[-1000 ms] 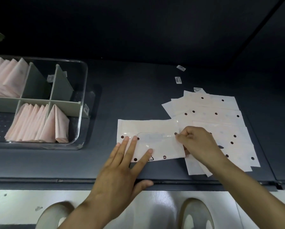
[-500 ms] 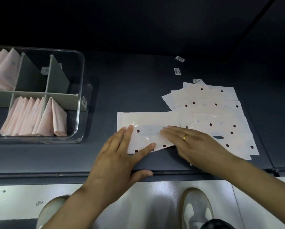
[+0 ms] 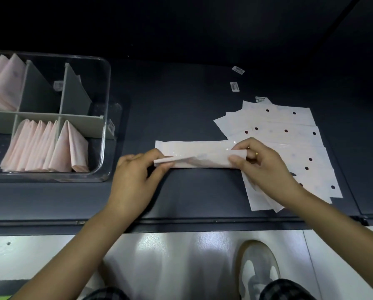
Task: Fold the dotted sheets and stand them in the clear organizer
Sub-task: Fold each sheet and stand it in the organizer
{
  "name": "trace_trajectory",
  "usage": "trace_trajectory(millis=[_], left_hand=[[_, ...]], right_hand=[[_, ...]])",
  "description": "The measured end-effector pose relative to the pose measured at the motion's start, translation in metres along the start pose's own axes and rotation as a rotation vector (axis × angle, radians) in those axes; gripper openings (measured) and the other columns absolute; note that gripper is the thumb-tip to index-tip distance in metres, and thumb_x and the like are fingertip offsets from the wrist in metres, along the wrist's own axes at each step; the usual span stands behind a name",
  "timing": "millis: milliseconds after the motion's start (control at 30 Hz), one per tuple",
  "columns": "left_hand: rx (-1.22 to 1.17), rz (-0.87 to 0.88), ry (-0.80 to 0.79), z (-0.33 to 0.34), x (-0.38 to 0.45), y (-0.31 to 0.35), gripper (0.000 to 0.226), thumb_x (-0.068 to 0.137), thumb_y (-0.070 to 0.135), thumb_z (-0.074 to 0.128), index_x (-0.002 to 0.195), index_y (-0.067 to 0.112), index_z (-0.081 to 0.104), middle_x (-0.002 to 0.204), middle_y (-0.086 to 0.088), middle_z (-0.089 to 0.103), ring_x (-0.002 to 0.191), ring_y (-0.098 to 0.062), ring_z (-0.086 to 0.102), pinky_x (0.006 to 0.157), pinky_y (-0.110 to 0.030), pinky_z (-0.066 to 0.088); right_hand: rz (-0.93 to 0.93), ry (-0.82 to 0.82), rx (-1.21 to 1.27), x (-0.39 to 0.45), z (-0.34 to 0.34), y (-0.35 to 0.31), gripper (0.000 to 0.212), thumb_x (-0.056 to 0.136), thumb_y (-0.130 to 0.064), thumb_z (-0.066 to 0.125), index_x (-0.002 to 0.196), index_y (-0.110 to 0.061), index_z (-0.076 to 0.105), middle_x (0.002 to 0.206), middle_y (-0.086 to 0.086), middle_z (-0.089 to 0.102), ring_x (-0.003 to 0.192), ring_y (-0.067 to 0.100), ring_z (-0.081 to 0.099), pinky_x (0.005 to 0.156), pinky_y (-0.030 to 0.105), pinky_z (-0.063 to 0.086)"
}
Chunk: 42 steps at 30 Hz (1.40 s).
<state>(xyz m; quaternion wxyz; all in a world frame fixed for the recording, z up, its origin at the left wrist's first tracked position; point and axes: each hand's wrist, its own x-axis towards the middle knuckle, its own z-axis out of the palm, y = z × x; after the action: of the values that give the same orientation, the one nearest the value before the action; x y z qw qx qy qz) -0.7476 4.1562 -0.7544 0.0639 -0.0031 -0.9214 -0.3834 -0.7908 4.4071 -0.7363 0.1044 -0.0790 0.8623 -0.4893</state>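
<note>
Clear organizer (image 3: 105, 118) at left on the dark worktop (image 3: 177, 100), split by grey dividers (image 3: 73, 92). Near compartments packed with folded pink sheets (image 3: 45, 148) standing upright; more in the far left compartment, two far compartments on the right showing only dividers. Mid-worktop, one sheet (image 3: 194, 155) folded over lengthwise, left hand (image 3: 133, 180) pinching its left end between thumb and fingers, right hand (image 3: 265, 167) pinching the right end likewise. Fanned stack of flat dotted sheets (image 3: 289, 135) just beyond, partly under the right hand.
</note>
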Motion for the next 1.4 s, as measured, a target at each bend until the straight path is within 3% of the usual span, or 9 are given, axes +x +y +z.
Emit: trace_trajectory(millis=[100,300,500,667,833,933,1033,1200,1400], left_hand=[[-0.192,-0.139,0.013,0.004,0.005,0.004,0.014,0.090,0.032,0.061,0.090,0.018,0.066,0.077,-0.002,0.071,0.078,-0.026,0.064,0.076,-0.041,0.049],[-0.213,-0.204,0.128,0.013,0.003,0.012,0.055,0.087,0.013,0.065,0.133,0.027,0.038,0.115,0.013,0.057,0.088,-0.001,0.056,0.076,-0.016,0.042],[0.379,0.241,0.038,0.028,-0.004,0.031,0.052,0.088,0.027,0.060,0.135,0.007,0.049,0.148,-0.016,0.037,0.136,-0.034,0.036,0.111,-0.047,0.025],[0.712,0.297,-0.376,0.041,-0.009,0.031,0.080,0.086,0.062,-0.006,0.151,0.015,-0.001,0.158,-0.014,-0.005,0.146,-0.031,-0.005,0.118,-0.048,-0.003],[0.731,0.289,-0.401,0.042,-0.005,0.020,0.074,0.077,0.070,-0.020,0.141,0.034,-0.027,0.156,-0.017,-0.020,0.142,-0.037,-0.021,0.115,-0.054,-0.009],[0.717,0.299,-0.395,0.041,-0.006,0.018,0.072,0.077,0.071,-0.019,0.141,0.038,-0.027,0.156,-0.017,-0.019,0.142,-0.036,-0.021,0.115,-0.054,-0.010],[0.702,0.298,-0.379,0.041,-0.006,0.019,0.071,0.077,0.071,-0.018,0.141,0.039,-0.025,0.156,-0.017,-0.017,0.143,-0.036,-0.019,0.115,-0.053,-0.010],[0.686,0.295,-0.380,0.039,-0.005,0.020,0.070,0.077,0.072,-0.015,0.140,0.041,-0.022,0.157,-0.016,-0.015,0.144,-0.034,-0.017,0.116,-0.051,-0.011],[0.564,0.312,-0.372,0.028,0.001,0.019,0.074,0.084,0.071,0.014,0.141,0.031,0.041,0.157,-0.013,0.018,0.146,-0.032,0.009,0.118,-0.051,0.002]], right_hand=[[0.049,0.055,-0.080,0.012,0.003,0.003,0.016,0.092,-0.028,0.056,0.079,-0.019,0.059,0.051,-0.012,0.045,0.051,0.003,0.040,0.055,0.020,0.032],[0.145,0.041,-0.331,0.036,0.005,-0.004,0.025,0.096,-0.034,0.049,0.079,-0.017,0.058,0.063,-0.006,0.050,0.060,0.005,0.047,0.056,0.019,0.034],[0.195,0.055,-0.427,0.043,0.009,-0.009,0.031,0.095,-0.037,0.050,0.084,-0.011,0.064,0.068,0.000,0.058,0.069,0.020,0.056,0.059,0.025,0.041],[0.192,0.111,-0.442,0.044,0.013,-0.009,0.036,0.094,-0.037,0.052,0.083,-0.007,0.066,0.072,0.006,0.061,0.078,0.025,0.057,0.069,0.034,0.046],[0.173,0.214,-0.437,0.039,0.015,-0.005,0.025,0.092,-0.038,0.054,0.087,-0.015,0.062,0.082,-0.001,0.061,0.085,0.022,0.058,0.069,0.033,0.045],[-0.279,0.345,-0.618,0.017,0.009,-0.004,0.019,0.091,-0.029,0.060,0.104,-0.015,0.060,0.101,-0.001,0.061,0.090,0.018,0.054,0.070,0.028,0.041],[-0.638,0.153,-0.759,0.004,-0.003,0.003,0.020,0.084,-0.025,0.066,0.097,-0.009,0.068,0.107,0.005,0.066,0.095,0.023,0.058,0.078,0.035,0.049],[-0.682,-0.057,-0.857,0.010,-0.011,0.011,0.017,0.086,-0.010,0.064,0.101,-0.007,0.072,0.106,0.006,0.071,0.098,0.024,0.067,0.082,0.041,0.055],[-0.919,0.016,-0.915,0.016,-0.008,0.006,0.009,0.081,-0.007,0.064,0.080,-0.005,0.073,0.088,0.006,0.073,0.079,0.025,0.070,0.067,0.034,0.055]])
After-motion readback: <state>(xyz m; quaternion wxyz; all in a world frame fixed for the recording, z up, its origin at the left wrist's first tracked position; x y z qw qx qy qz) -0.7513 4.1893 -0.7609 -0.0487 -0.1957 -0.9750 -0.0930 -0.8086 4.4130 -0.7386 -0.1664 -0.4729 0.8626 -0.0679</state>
